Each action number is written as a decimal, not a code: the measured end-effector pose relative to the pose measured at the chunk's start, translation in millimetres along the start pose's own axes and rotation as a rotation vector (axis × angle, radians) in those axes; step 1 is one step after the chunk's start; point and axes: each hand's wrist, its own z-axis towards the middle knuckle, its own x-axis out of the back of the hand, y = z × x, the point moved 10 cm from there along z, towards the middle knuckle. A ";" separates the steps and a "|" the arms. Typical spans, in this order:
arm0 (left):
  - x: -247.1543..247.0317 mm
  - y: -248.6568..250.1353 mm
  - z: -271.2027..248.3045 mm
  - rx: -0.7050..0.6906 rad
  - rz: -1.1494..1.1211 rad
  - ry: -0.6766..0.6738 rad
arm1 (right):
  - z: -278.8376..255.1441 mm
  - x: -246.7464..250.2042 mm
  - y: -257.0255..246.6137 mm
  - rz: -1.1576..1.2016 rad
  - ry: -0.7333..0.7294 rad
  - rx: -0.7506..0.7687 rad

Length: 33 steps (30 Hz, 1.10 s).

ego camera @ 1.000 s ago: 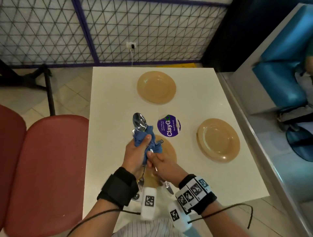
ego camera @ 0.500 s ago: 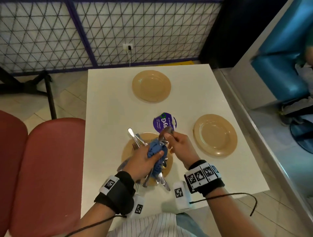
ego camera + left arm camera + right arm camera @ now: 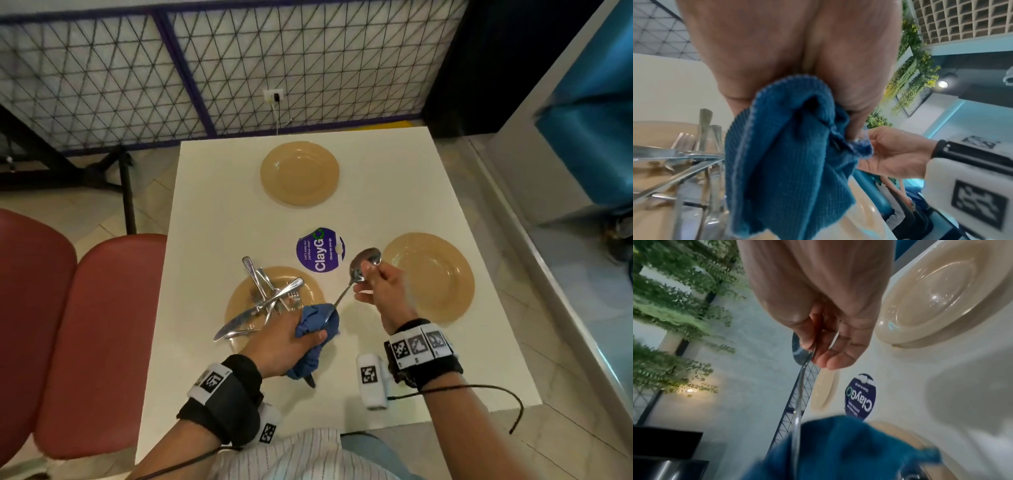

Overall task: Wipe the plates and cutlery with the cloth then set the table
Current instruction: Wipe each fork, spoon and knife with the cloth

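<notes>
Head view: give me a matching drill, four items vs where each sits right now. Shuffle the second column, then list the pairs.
Things:
1. spoon
2. blue cloth
3. cutlery pile
4. purple sticker

Places:
A. flat on the table between the plates
B. pinched at the bowl by the right hand
C. on the near plate
D. bunched in the left hand

Pairs: 1-B, 2-D, 3-C, 4-A

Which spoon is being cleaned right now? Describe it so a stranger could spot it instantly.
On the white table, look beside the purple round sticker. The spoon is raised there, its bowl pinched by the right hand, its handle running into the blue cloth. Every other utensil lies heaped on the near plate.
</notes>
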 end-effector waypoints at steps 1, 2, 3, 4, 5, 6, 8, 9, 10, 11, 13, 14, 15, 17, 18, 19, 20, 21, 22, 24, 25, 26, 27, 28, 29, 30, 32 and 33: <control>-2.7 -6.2 -3.3 0.034 0.020 -0.023 | 8.2 8.2 0.1 0.026 0.026 -0.007; -5.9 -16.3 -6.8 0.081 0.014 -0.050 | 15.6 16.3 1.7 0.042 0.054 -0.013; -9.8 -26.1 -11.4 0.138 -0.033 -0.077 | 23.6 23.2 5.5 0.054 0.069 -0.022; -11.9 -37.1 -15.8 0.192 -0.069 -0.083 | 30.1 27.9 9.5 0.043 0.070 -0.034; -9.2 -44.8 -20.9 0.230 -0.081 -0.055 | 35.7 30.3 16.2 0.015 0.054 -0.056; -4.6 -52.0 -25.7 0.252 -0.075 -0.011 | 39.4 30.3 24.7 -0.033 0.029 -0.085; 0.5 -65.1 -36.6 0.308 -0.145 0.053 | 43.3 27.5 44.1 -0.129 -0.027 -0.137; 3.9 -71.4 -42.8 0.334 -0.162 0.095 | 44.5 24.9 53.8 -0.169 -0.059 -0.155; 9.3 -77.2 -49.6 0.350 -0.146 0.154 | 44.8 21.5 63.3 -0.218 -0.095 -0.176; 14.5 -80.8 -58.5 0.360 -0.120 0.216 | 45.5 16.3 73.7 -0.265 -0.143 -0.203; 21.7 -81.3 -73.6 0.346 -0.084 0.310 | 44.9 9.4 94.9 -0.369 -0.229 -0.280; 22.5 -80.7 -80.1 0.345 -0.083 0.339 | 43.5 6.7 103.0 -0.435 -0.265 -0.314; 21.4 -80.7 -85.9 0.355 -0.080 0.351 | 43.9 4.5 110.0 -0.486 -0.289 -0.332; 17.9 -86.4 -94.8 0.390 -0.095 0.362 | 45.6 0.4 118.0 -0.608 -0.315 -0.326; 17.1 -91.7 -98.3 0.404 -0.100 0.374 | 45.1 -3.3 118.4 -0.686 -0.335 -0.304; 18.1 -96.3 -102.3 0.420 -0.080 0.394 | 46.4 -7.7 119.5 -0.749 -0.357 -0.268; 19.8 -100.0 -106.7 0.443 -0.037 0.416 | 47.3 -11.6 120.3 -0.810 -0.373 -0.238; 21.1 -103.3 -111.0 0.470 0.002 0.434 | 48.7 -15.3 120.8 -0.858 -0.386 -0.208; 22.0 -106.1 -114.5 0.487 0.019 0.456 | 49.2 -17.5 120.7 -0.915 -0.387 -0.191; 23.6 -106.0 -119.1 0.501 0.035 0.494 | 52.9 -19.8 116.1 -1.058 -0.360 -0.120; 26.3 -105.7 -122.4 0.512 0.049 0.520 | 53.7 -21.7 111.2 -1.129 -0.350 -0.074; 30.1 -108.2 -126.3 0.522 0.057 0.554 | 53.0 -22.9 105.9 -1.179 -0.338 -0.035; 34.7 -111.1 -130.8 0.533 0.053 0.590 | 52.7 -23.9 101.8 -1.210 -0.330 -0.002; 38.7 -115.0 -134.7 0.542 0.037 0.620 | 52.8 -24.4 99.9 -1.240 -0.327 0.017; 41.9 -117.2 -138.1 0.543 0.022 0.637 | 52.8 -25.2 98.3 -1.265 -0.326 0.040; 45.0 -119.0 -140.2 0.539 0.019 0.650 | 52.1 -25.6 96.3 -1.284 -0.318 0.052; 52.7 -122.4 -143.5 0.527 0.010 0.680 | 50.4 -29.7 88.4 -1.284 -0.290 0.095; 56.6 -124.2 -144.7 0.521 -0.007 0.698 | 48.6 -34.3 81.8 -1.270 -0.272 0.133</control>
